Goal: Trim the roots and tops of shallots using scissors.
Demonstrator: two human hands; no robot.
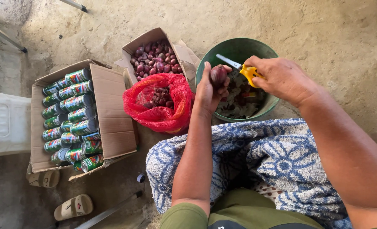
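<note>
Left hand grips an onion upright over the green tub, so trimmings drop in. Right hand closes round yellow scissors, blades at the onion's tip. Net bag waits alongside.

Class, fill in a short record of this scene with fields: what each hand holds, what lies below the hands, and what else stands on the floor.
Left hand: holds a red onion
Right hand: holds yellow-handled scissors, blades beside the onion
Below hands: green bucket with peelings
Lap: blue patterned towel
Floor: red mesh bag of onions, box of onions, box of cans, sandals
</note>
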